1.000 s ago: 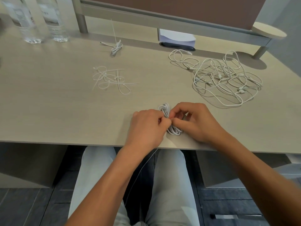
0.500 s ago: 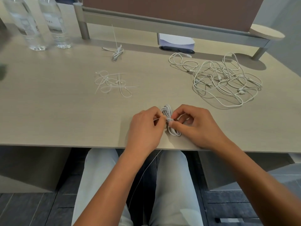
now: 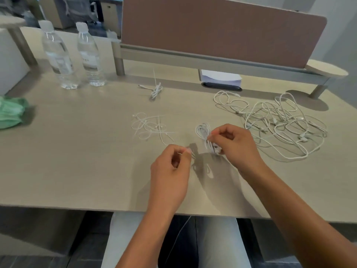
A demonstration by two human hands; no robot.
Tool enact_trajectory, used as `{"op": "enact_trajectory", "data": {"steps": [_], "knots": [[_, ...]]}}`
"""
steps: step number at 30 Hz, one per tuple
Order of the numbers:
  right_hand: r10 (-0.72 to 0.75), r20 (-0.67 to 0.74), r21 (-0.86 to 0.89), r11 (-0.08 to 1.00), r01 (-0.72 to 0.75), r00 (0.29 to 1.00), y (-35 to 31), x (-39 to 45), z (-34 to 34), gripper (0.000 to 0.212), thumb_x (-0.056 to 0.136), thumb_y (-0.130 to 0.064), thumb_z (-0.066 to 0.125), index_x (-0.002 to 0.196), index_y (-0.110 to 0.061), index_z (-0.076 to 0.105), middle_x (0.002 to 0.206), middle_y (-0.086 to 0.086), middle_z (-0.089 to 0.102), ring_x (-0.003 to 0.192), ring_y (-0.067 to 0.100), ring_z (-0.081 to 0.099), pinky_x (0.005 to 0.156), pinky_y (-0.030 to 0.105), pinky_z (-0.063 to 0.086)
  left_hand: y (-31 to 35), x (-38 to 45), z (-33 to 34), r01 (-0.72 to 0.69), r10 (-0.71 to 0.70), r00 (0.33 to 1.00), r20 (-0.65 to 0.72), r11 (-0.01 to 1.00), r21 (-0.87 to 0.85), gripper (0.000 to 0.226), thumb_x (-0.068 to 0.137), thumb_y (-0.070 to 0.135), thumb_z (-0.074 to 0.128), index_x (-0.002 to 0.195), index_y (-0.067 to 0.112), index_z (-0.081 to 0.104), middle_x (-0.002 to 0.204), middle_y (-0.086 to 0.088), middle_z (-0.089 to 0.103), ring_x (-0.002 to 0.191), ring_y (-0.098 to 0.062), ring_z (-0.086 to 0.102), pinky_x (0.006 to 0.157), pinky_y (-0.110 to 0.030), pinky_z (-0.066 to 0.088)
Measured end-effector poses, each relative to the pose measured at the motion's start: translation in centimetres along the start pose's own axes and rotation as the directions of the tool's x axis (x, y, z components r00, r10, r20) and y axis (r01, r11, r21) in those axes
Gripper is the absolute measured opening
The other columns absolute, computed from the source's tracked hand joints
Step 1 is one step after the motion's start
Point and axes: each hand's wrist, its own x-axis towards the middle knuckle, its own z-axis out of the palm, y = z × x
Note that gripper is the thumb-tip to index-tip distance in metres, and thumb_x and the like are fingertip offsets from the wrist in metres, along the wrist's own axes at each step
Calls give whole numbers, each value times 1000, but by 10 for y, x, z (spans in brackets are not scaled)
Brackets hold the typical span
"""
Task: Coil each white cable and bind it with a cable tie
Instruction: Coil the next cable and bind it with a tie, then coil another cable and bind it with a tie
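Observation:
A small coiled white cable (image 3: 203, 132) is lifted a little above the table, and my right hand (image 3: 233, 144) pinches it at its middle. To its left, my left hand (image 3: 172, 169) pinches the thin tail of a cable tie (image 3: 190, 154) between thumb and forefinger; the tie runs towards the coil. A loose pile of white cable ties (image 3: 150, 127) lies just beyond my left hand. A large tangle of white cables (image 3: 280, 120) sprawls at the right. One bound coil (image 3: 156, 90) with a long tie tail lies farther back.
Two clear water bottles (image 3: 58, 57) stand at the back left. A green face mask (image 3: 11, 113) lies at the left edge. A brown divider panel (image 3: 222, 29) on a rail closes the back, with a white notepad (image 3: 220, 77) beneath it.
My hands have lifted the coil off the table and drawn apart; the left hand pulled the tie's tail to the left. The camera has tilted up.

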Motion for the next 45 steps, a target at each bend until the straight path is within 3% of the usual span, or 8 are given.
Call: {"op": "enact_trajectory", "data": {"steps": [9, 14, 18, 21, 25, 33, 40, 45], "knots": [[242, 11, 159, 958, -241, 970, -38, 161, 102, 11, 85, -12, 78, 91, -2, 75, 81, 14, 69, 66, 23, 62, 59, 30, 53, 2, 20, -15, -45, 43, 997, 57, 998, 48, 21, 98, 26, 63, 77, 25, 65, 65, 9, 60, 58, -8, 49, 59, -16, 39], [301, -43, 46, 953, -299, 953, -37, 236, 160, 15, 86, -16, 77, 84, -4, 68, 71, 13, 66, 54, 28, 65, 68, 46, 64, -6, 29, -18, -125, 119, 990, 70, 987, 99, 19, 92, 38, 65, 77, 27, 66, 62, 17, 58, 59, -2, 54, 59, -10, 37], [252, -116, -44, 965, -258, 961, -24, 269, 188, 18, 82, -23, 77, 79, -9, 66, 88, 17, 75, 80, 37, 76, 73, 52, 65, -11, 34, -22, -176, 168, 983, 68, 976, 128, 30, 82, 57, 52, 79, 30, 65, 66, 14, 61, 62, -3, 58, 57, -8, 38], [194, -113, -132, 969, -208, 975, -18, 275, 193, 20, 79, -29, 73, 74, -11, 67, 81, 13, 74, 75, 35, 75, 71, 49, 65, -14, 38, -23, -183, 175, 983, 62, 972, 148, 28, 83, 55, 53, 79, 31, 65, 66, 15, 59, 61, -1, 56, 53, -8, 35], [168, -46, -188, 967, -174, 985, -26, 253, 173, 24, 81, -31, 72, 73, -9, 64, 70, 11, 69, 56, 30, 67, 52, 35, 56, -10, 39, -19, -156, 151, 987, 48, 978, 136, 25, 85, 50, 57, 77, 29, 65, 65, 17, 57, 62, -1, 54, 55, -8, 35], [237, 96, 29, 970, -240, 967, -29, 147, 58, 25, 93, -23, 69, 102, 0, 75, 85, 8, 77, 71, 13, 68, 67, 32, 53, 1, 34, 7, -143, 123, 984, 131, 979, 147, 20, 97, 33, 62, 79, 25, 65, 64, 14, 58, 59, -7, 49, 59, -18, 36], [260, 39, 105, 959, -263, 965, 3, 45, -54, 25, 97, -27, 69, 98, -3, 76, 84, 8, 78, 70, 11, 68, 69, 32, 52, 16, 28, 64, -122, 87, 975, 206, 978, 167, 22, 97, 35, 62, 79, 25, 67, 68, 10, 66, 60, -12, 60, 63, -48, 56], [242, -68, 135, 963, -232, 968, 31, 4, -109, 18, 96, -21, 69, 92, -5, 76, 77, 5, 75, 70, 16, 67, 65, 33, 48, 26, 37, 113, -148, 90, 964, 250, 964, 220, 27, 97, 36, 63, 75, 20, 67, 67, 5, 68, 71, -19, 65, 73, -41, 54]]}}
